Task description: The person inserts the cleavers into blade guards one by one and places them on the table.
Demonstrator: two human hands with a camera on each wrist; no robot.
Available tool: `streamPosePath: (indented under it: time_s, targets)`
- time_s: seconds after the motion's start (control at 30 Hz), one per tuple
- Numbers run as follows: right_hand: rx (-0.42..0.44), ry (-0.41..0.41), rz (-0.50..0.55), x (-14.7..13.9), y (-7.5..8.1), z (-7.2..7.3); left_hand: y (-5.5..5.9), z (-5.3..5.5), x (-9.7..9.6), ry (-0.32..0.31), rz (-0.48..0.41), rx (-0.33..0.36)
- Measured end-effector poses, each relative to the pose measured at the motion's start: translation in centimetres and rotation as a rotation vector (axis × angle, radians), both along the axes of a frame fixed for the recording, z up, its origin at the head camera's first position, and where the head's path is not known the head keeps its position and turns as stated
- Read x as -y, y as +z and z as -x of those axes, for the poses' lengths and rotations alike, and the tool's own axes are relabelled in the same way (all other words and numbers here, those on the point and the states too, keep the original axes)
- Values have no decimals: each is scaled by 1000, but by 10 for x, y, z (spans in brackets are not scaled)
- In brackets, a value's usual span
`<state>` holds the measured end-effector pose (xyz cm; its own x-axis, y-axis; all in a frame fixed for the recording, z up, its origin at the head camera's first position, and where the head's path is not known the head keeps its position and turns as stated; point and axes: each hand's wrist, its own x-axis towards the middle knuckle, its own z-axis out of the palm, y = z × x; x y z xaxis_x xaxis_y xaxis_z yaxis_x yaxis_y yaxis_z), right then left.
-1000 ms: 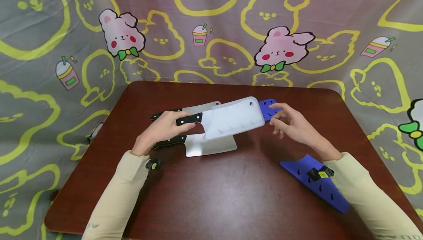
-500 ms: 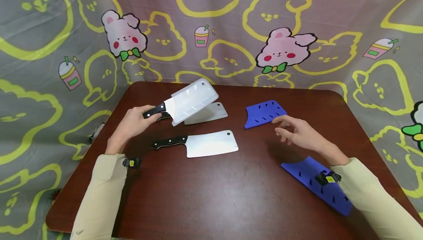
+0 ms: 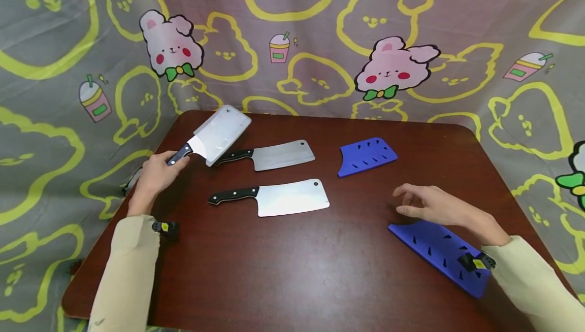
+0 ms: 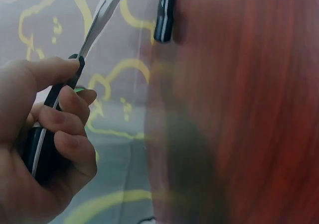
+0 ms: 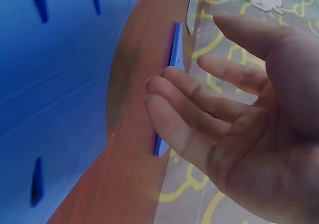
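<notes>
My left hand (image 3: pixel 155 175) grips the black riveted handle of a cleaver (image 3: pixel 224 130) over the table's far left. A translucent whitish sheath covers its blade, which points up and away. In the left wrist view, thumb and fingers wrap round the handle (image 4: pixel 37 152). Two bare cleavers lie flat to the right of this hand, a far one (image 3: pixel 284 156) and a near one (image 3: pixel 293 198), handles to the left. My right hand (image 3: pixel 434 205), its fingers loosely bent, holds nothing above a large blue slotted blade sheath (image 3: pixel 429 248). Farther back lies a smaller blue sheath (image 3: pixel 367 156).
The brown table (image 3: pixel 292 281) has rounded corners. A cartoon-patterned cloth (image 3: pixel 320 32) hangs behind it and along both sides, close to the table's edges. The held cleaver's handle is near the left edge.
My left hand has carried the sheathed cleaver left from over the other cleavers, its blade turning upward. My right hand has drawn back from the small blue sheath toward the large one.
</notes>
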<state>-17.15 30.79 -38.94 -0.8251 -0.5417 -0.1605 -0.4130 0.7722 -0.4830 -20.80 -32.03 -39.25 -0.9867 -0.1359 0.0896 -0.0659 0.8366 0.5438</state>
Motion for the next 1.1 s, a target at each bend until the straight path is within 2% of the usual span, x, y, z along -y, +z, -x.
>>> streamPosePath:
  time_s: [0.33,0.6,0.77,0.83,0.97,1.03,1.1]
  targets:
    - [78,-42,-94,-23,-5,-23,-15,-4,22,111,28,54]
    - [120,-59,-234,-38,-4,-42,-25,-6,28,140,44,92]
    - [146,-116,-355,-47,-6,-49,-29,-8,29,111,79,88]
    - [167,-152,-404,-51,-7,-49,-29,-8,29,89,66,106]
    - [212,-193,-437,-56,-8,-41,-21,-10,27,42,71,221]
    - [220,-200,-424,-58,-9,-38,-17,-10,26,26,85,280]
    - [226,-204,-397,-60,-10,-37,-16,-9,25,20,106,309]
